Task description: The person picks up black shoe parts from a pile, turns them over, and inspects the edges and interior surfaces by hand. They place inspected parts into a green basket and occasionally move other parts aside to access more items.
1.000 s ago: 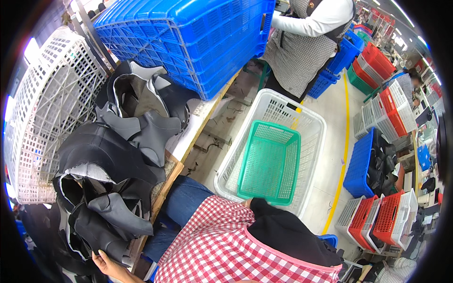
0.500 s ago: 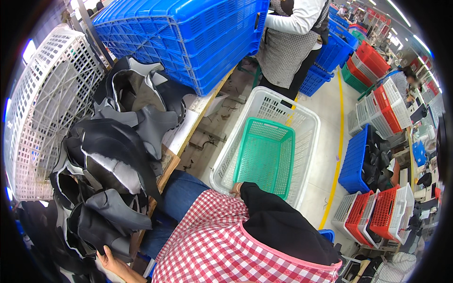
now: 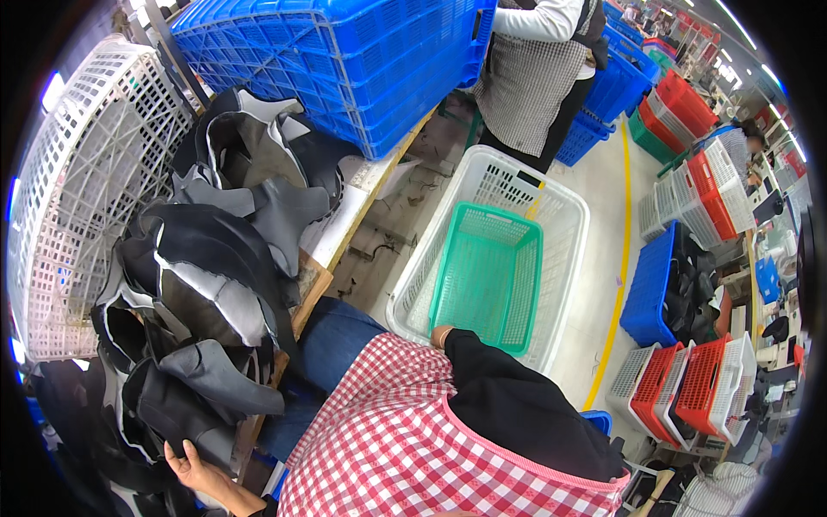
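At the lower left, my left hand is open, its fingers spread against the bottom edge of a dark grey sewn piece. That piece lies in a heap of black and grey padded pieces, some folded open with pale linings showing. My right hand is at the near end of a green plastic basket, which sits inside a larger white basket. Only a small part of this hand shows beyond the black sleeve; its fingers are hidden.
A large blue crate stands on the wooden-edged table. A white lattice basket leans at the left. Beyond the white basket stands another person. Across the yellow floor line are a filled blue crate and red and white baskets.
My left hand has shifted slightly left along the grey piece, its fingers more spread. The right hand stays by the green basket. The whole view has moved a little.
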